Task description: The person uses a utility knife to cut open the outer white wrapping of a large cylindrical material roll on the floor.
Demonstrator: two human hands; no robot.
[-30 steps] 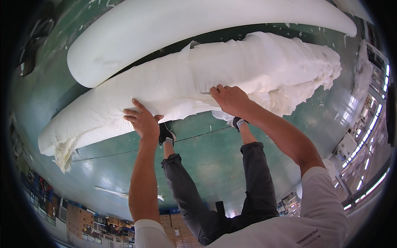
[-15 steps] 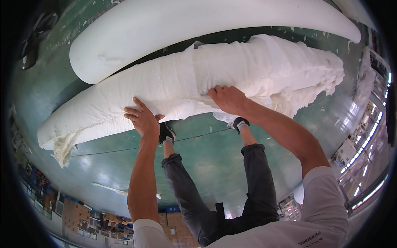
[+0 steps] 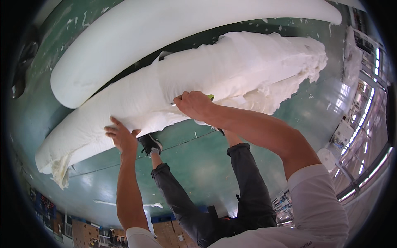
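A long, bulky roll of white, soft sheet material [image 3: 140, 95] lies across the floor in front of me, with ragged fibrous edges at its right end and a loose tuft [image 3: 60, 171] at its left end. My left hand [image 3: 123, 136] rests on its near side, fingers spread and holding nothing. Farther right, my right hand [image 3: 194, 105] is closed around what looks like a utility knife with a yellow-green end [image 3: 211, 98]. A thin metal tip pokes out past the fingers, at the roll's surface. Most of the handle is hidden in the fist.
Behind the roll lies a second long, smooth white form [image 3: 173, 25]. My shoe [image 3: 149, 144] is close to the roll's near edge. White scraps dot the green floor [image 3: 186, 165], including a long strip [image 3: 128, 204]. Cardboard boxes [image 3: 169, 232] stand at the bottom.
The view has turned, so the roll and both hands appear farther left and the roll more slanted. The knife's yellow-green end has come into sight. My left hand still lies spread on the roll.
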